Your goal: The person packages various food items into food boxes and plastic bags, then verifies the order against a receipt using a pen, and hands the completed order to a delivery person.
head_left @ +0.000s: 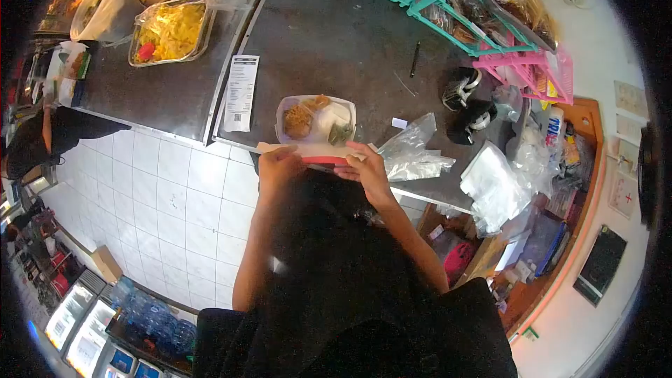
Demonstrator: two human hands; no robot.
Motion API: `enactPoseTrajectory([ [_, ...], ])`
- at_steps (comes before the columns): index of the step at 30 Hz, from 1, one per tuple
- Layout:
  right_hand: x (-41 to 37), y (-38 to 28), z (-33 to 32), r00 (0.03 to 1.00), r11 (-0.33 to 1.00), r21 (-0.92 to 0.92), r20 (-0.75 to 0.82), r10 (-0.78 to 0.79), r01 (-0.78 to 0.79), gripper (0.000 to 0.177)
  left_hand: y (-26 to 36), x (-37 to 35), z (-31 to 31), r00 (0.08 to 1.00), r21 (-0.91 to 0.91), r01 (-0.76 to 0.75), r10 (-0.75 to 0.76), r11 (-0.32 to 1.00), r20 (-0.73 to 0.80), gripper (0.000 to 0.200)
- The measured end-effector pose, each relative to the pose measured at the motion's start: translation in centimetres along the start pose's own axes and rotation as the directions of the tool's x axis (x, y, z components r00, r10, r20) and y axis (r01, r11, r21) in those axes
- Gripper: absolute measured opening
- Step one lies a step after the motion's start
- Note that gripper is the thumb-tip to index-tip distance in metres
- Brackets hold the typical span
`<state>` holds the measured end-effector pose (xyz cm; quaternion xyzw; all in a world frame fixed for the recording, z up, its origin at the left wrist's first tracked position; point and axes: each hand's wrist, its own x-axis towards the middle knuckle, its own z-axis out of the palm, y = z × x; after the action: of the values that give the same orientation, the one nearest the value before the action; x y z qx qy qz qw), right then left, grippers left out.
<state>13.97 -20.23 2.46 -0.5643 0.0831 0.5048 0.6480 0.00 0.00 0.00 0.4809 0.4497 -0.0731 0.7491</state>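
A takeaway food box [281, 113] lies unfolded at the table's front edge. In it are browned fried pieces [299, 120], a white portion that looks like rice [337, 113], and a small clear bag of something green [340, 133]. My left hand [278, 168] pinches the left side of the box's front flap [315, 150], which is pale inside with a red edge. My right hand [365, 171] grips the flap's right side, thumb on top and fingers beneath. Left of the box lies a printed receipt [241, 92].
Clear plastic bags [413, 154] lie right of the box. Beyond are a pen [415, 59], a black device [467, 108], teal baskets [448, 7] and a pink basket [525, 73]. A plastic-covered tray of yellow food [171, 31] stands on the left table. Another person's dark sleeve [77, 133] shows far left.
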Motion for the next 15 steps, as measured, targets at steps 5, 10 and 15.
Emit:
enactPoseTrajectory([
  [5, -4.4, -3.2, 0.2, 0.858, 0.316, -0.900, 0.112, -0.501, 0.302, 0.025, 3.0, -4.9, 2.3, 0.887, 0.556, -0.277, 0.431, 0.784, -0.165, 0.039],
  [10, -1.0, -1.0, 0.1, 0.774, 0.012, -0.930, 0.298, -0.558, 0.367, 0.017, 2.2, -0.5, 3.0, 0.859, 0.926, -0.147, 0.509, 0.348, -0.055, 0.013],
  [15, -1.2, -0.7, -1.5, 0.711, -0.085, -0.891, 0.411, -0.570, 0.447, 0.016, 3.0, -0.8, 0.2, 0.779, 0.870, -0.441, 0.575, 0.222, 0.249, 0.011],
])
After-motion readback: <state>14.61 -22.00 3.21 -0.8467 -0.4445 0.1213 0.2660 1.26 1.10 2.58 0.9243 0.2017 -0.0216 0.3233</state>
